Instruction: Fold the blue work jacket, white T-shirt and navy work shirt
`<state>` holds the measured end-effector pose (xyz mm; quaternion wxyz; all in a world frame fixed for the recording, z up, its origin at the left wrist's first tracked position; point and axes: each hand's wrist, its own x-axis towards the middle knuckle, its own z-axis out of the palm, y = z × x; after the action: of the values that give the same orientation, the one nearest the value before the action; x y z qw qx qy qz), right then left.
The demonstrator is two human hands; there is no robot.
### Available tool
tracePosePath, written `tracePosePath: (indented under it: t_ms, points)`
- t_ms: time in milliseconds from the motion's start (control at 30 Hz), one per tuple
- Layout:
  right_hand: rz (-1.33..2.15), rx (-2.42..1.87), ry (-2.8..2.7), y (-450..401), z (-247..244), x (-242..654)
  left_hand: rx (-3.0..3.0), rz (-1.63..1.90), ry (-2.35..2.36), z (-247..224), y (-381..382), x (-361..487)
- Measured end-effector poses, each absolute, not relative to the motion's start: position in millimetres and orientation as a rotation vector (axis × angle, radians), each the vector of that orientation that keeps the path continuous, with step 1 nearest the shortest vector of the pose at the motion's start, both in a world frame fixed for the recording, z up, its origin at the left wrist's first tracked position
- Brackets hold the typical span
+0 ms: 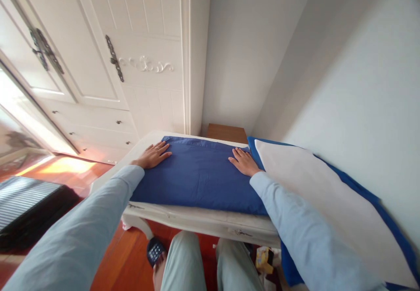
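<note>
A dark blue cloth (197,173), folded into a wide rectangle with a button near its far left corner, lies flat on a white table (210,221). My left hand (154,155) rests palm down on the cloth's left edge, fingers spread. Near its right end, my right hand (244,161) also lies flat with the fingers apart. Neither hand grips anything. To the right of my right hand, a white cloth (315,186) is spread over a brighter blue cloth (361,190), partly behind my right sleeve.
A white wardrobe (157,15) stands beyond the table on the left. Behind the table is a brown wooden top (226,132) against the grey wall (370,72). A black ridged suitcase (36,208) lies on the floor at left. Under the table sits a yellow packet (263,259).
</note>
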<state>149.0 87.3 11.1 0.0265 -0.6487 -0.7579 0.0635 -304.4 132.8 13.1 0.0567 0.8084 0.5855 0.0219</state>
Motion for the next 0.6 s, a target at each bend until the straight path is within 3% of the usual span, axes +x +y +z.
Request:
tracePosePath:
  t_ms: [600]
  points:
    - [0.167,-1.986,-2.329,88.0,7.4,148.1,2.421,0.116,1.798,13.9,130.9,-306.8]
